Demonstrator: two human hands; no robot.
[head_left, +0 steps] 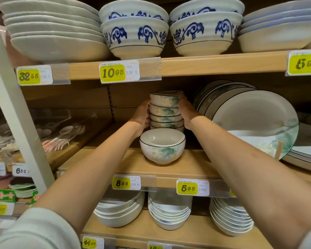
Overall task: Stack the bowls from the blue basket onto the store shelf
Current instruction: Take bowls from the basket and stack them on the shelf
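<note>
Basically a three-tier wooden store shelf (196, 169), all crockery. Middle tier is the work zone. Largest item there: leaning stack of big lotus plates (255, 123) on the right, propped almost upright, just beside the right forearm. Top tier: wide white dishes (56, 36) left, two stacks of blue-scroll bowls (135, 33) centre. Bottom tier: more nested white bowls (118, 214).

Task thing: stack of small lotus bowls (166, 110), roughly five or six nested, sits deep on the middle tier, behind a single bowl (162, 145) of the same pattern standing upright near the front edge. Single bowl is empty inside; nested ones hold only each other. Blue basket not in view.

Left hand (142, 117) pressed flat on the stack's left side, right hand (186, 112) on its right side, both clamped on the stack between them, fingers mostly hidden behind the bowls. Whether the stack base rests on the board or is lifted: cannot tell, front bowl blocks it.

Risks, judged:
- Stack is tall and looks slightly uneven; side squeeze alone could let lower bowls slip or the column lean and topple.
- Right forearm near the propped plates; a sideways bump could set them sliding.
- Front bowl sits between the wrists, close to the edge; pulling arms back low could knock it off.
- Top bowl rim is near the tier above; little headroom for lifting.
</note>
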